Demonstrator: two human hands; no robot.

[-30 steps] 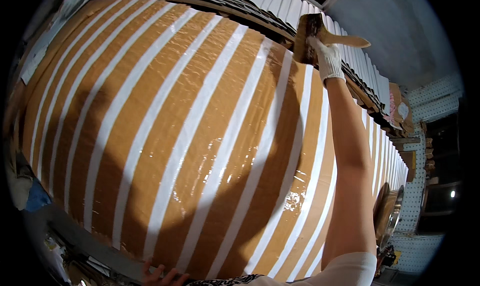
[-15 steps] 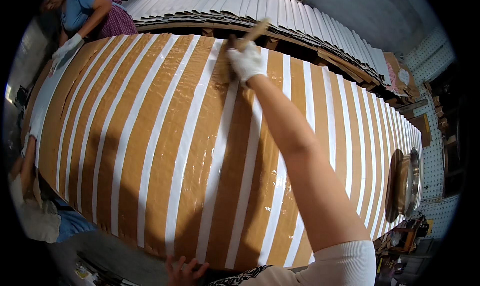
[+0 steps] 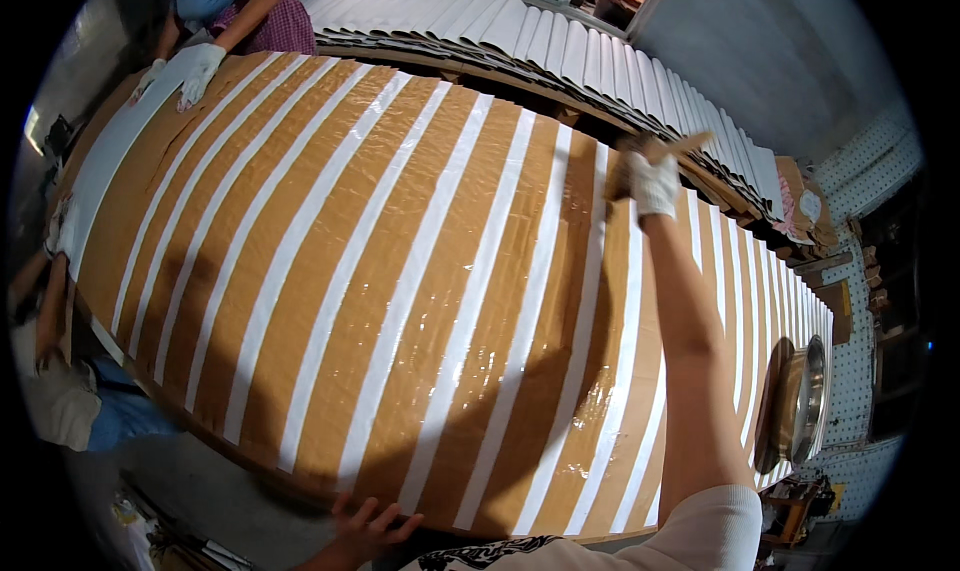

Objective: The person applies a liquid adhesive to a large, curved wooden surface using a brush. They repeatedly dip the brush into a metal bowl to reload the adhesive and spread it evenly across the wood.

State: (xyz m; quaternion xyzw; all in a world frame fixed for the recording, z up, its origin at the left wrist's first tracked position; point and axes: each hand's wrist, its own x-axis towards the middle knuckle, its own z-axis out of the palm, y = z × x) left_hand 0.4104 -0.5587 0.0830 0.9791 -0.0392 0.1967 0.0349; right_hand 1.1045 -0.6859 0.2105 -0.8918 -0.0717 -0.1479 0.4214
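Observation:
In my white-gloved right hand (image 3: 655,186) is a wide brush with a pale wooden handle (image 3: 690,143), its dark bristles against the far edge of a large brown surface. Long white strips (image 3: 425,296) run across this surface (image 3: 330,311), side by side. Much of its left and middle part shines as if wet. My bare left hand (image 3: 375,526) is open at the near edge, fingers spread, holding nothing. At the far left, gloved hands of two other people touch a long white sheet (image 3: 125,146).
A round metal basin (image 3: 800,401) stands on the right end of the surface. Behind the far edge lies a row of overlapping white curved sheets (image 3: 520,26) on a wooden support. One person (image 3: 265,21) stands at the far left, another (image 3: 60,391) at the near left.
My right hand has swept the brush rightward along the far edge. My view has shifted too. At the far left, the person in blue now has both gloved hands on the white sheet's end.

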